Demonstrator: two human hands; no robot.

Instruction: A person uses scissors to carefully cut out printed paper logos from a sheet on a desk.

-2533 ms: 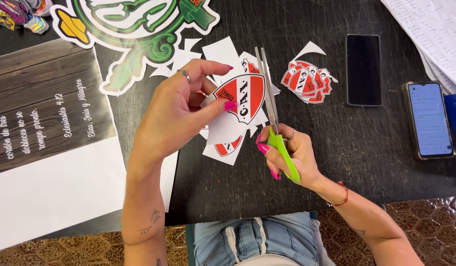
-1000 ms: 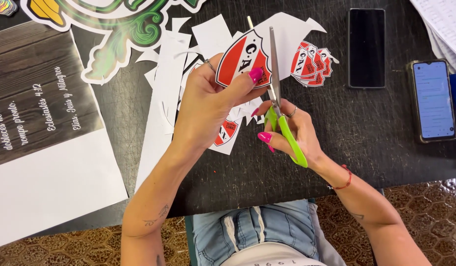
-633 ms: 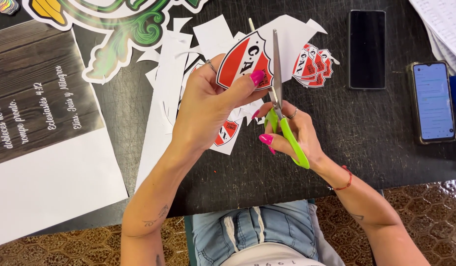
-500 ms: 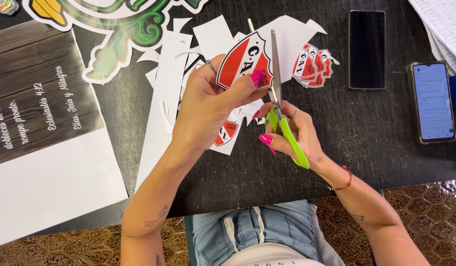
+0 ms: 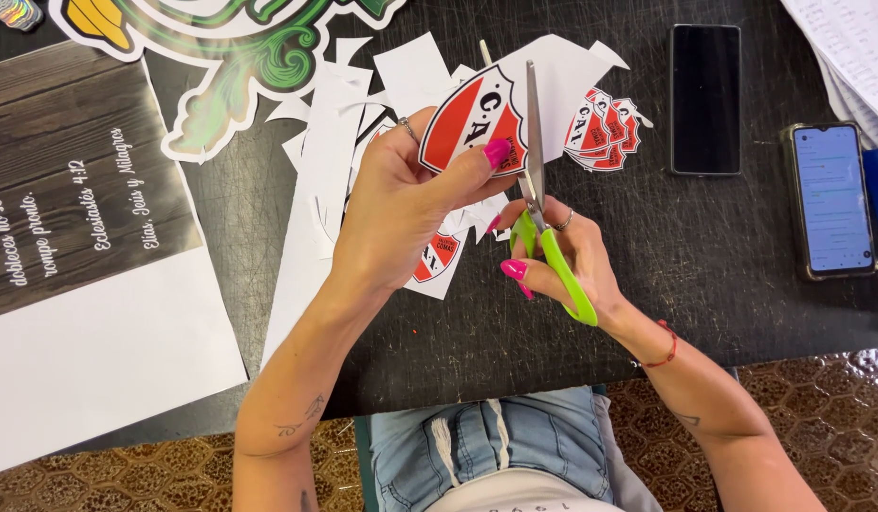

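Two bare hands work above a black table [image 5: 723, 246]; the left hand [image 5: 401, 204] pinches a red-and-white shield sticker [image 5: 472, 118], thumb on its face and fingers behind, holding it up off the tabletop; the right hand [image 5: 557, 261] is closed through the green handles of a pair of scissors [image 5: 538, 190], whose blades point away from the person and lie along the shield's right edge, against the white paper still joined to it; whether the blades are fully closed cannot be told. Beneath the hands lie white paper scraps [image 5: 315, 190] and another small shield print [image 5: 437, 258]; just right of the blades sits a small stack of cut shield stickers [image 5: 605, 133]. Further right rest a dark phone [image 5: 704, 100] and a lit phone [image 5: 831, 199], well apart from the hands; a large wood-grain print [image 5: 73, 190] lies at left, a green-and-yellow cut-out [image 5: 221, 57] above it.
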